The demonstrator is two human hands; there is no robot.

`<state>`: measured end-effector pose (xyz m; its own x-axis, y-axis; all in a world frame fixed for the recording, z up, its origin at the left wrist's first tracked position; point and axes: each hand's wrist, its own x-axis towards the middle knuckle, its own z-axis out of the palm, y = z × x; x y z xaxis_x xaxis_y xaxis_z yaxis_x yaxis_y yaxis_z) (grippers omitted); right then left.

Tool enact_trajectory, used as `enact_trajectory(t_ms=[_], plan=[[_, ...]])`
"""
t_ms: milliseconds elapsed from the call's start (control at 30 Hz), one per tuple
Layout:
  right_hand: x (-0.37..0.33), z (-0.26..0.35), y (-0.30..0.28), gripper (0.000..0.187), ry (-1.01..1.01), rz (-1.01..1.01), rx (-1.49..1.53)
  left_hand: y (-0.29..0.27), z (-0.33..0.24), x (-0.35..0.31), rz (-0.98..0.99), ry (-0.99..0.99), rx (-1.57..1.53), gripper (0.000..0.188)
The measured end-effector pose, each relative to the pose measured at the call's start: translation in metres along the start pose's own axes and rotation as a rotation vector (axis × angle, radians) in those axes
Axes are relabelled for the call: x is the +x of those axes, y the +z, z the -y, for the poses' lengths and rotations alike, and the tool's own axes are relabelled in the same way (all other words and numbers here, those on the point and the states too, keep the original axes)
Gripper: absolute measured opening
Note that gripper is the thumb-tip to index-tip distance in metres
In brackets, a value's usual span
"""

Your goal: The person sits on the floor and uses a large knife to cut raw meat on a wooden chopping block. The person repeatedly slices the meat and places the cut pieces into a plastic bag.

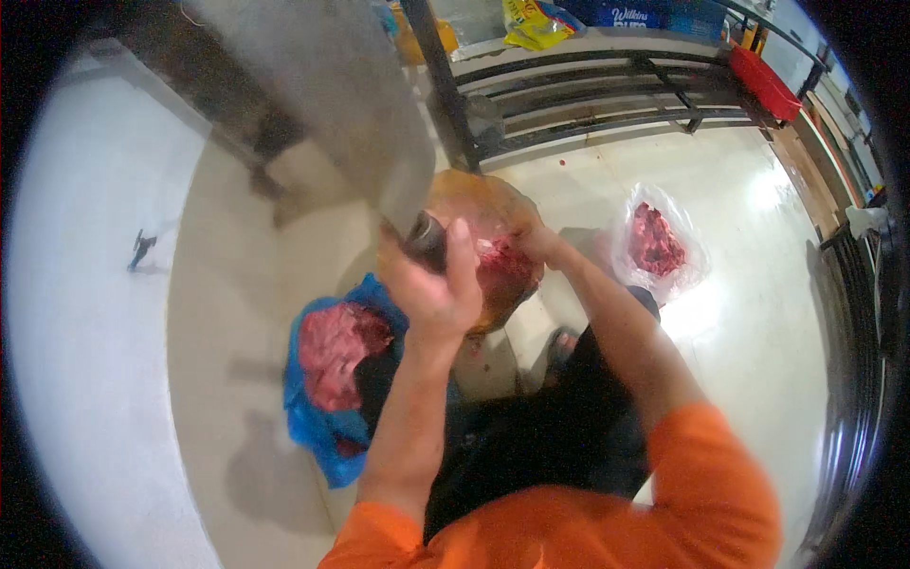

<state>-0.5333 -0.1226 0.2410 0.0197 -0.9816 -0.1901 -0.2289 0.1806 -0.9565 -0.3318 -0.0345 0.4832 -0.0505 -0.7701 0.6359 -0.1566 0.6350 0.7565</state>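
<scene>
My left hand (pixel 436 292) is wrapped round the dark handle of a large cleaver (pixel 327 90). Its broad grey blade is raised toward the camera and smeared by motion. Below lies a round wooden chopping block (pixel 474 194) with red meat (pixel 502 266) on it. My right hand (pixel 538 245) is at the block's right edge, with its fingers curled down at the meat. Whether they grip a piece is hard to see. Left of the block, a big slab of raw meat (pixel 341 351) rests in an opened blue plastic bag (pixel 308 417).
A clear plastic bag (pixel 697 251) of cut red meat sits on the pale tiled floor (pixel 758 313) to the right. A black metal rack (pixel 588 90) stands beyond the block, with a red container (pixel 763 83) at its right end. My sandalled foot (pixel 561 349) is near the block.
</scene>
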Motion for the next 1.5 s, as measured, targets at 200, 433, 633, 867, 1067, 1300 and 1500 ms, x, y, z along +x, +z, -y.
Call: enact_trajectory(t_ms=[200,433,633,867,1067,1300,1500], plan=[[0.002,0.031,0.032,0.022,-0.096,0.047,-0.062,-0.023,0.182,-0.128,0.545,-0.526,0.750,0.048],[0.004,0.009,0.020,0.028,-0.061,-0.073,-0.109,-0.034,0.082,-0.062,0.599,-0.969,0.420,0.048],[-0.018,0.022,-0.010,0.027,0.043,0.060,0.077,-0.002,0.092,-0.041,0.295,-0.391,0.230,0.046],[-0.052,0.089,-0.001,0.022,-0.024,0.019,0.030,-0.026,0.135,-0.101,0.582,-0.766,0.539,0.057],[-0.011,0.016,-0.005,0.035,0.044,0.067,0.207,-0.001,0.052,-0.046,0.142,-0.314,0.061,0.051],[-0.013,0.045,0.024,0.037,0.141,0.177,0.187,-0.007,0.117,-0.088,0.226,-0.141,0.787,0.051],[-0.012,0.011,0.000,0.033,-0.139,0.018,0.018,0.004,0.131,-0.111,0.699,-0.712,0.607,0.051]])
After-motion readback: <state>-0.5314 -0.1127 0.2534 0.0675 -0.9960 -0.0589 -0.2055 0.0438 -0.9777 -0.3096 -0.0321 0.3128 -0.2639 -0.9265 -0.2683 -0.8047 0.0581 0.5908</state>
